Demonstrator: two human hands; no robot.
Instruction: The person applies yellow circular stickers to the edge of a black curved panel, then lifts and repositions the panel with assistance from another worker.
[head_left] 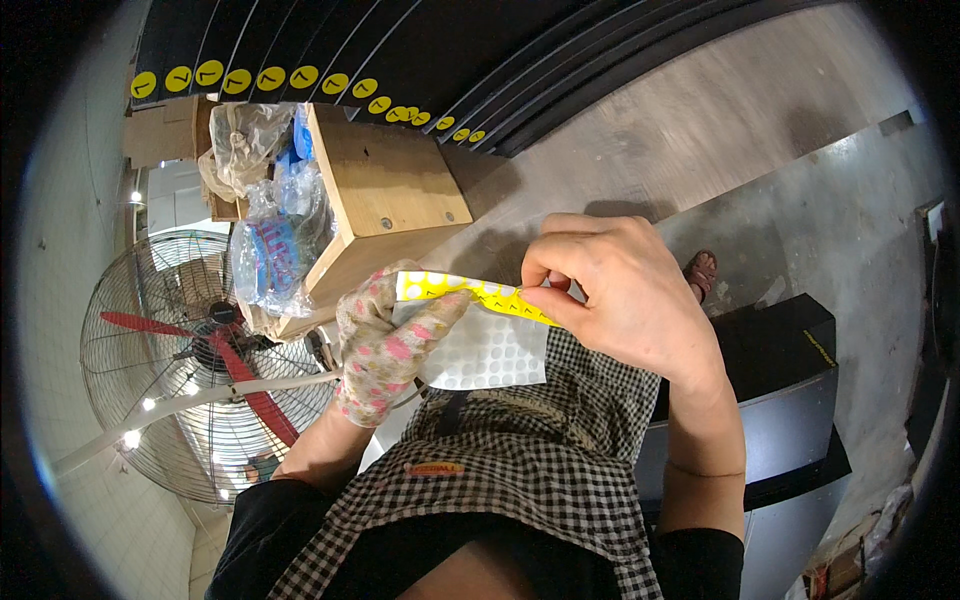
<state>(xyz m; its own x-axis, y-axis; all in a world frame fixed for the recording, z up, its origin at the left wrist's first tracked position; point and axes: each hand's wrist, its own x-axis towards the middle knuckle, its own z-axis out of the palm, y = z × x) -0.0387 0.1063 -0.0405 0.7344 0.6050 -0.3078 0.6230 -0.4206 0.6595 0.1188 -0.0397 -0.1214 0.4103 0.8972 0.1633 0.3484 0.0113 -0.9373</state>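
My left hand [390, 340], in a pale glove with pink spots, is closed on the left end of a sticker sheet [490, 350]. The sheet's upper part is folded over, showing a yellow strip with small dark marks. Below it hangs whitish backing with rows of round outlines. At the strip's right end, my bare right hand [620, 290] pinches with thumb and forefinger. Whether a single sticker is between those fingertips I cannot make out.
Dark panels [400, 50] with round yellow stickers stand at the far side. A wooden box [390, 180] holding plastic bags [280, 240] is at the left, beside a large caged fan [210, 350]. Black boxes [760, 400] sit at my right. Someone's sandalled foot [702, 270] shows beyond.
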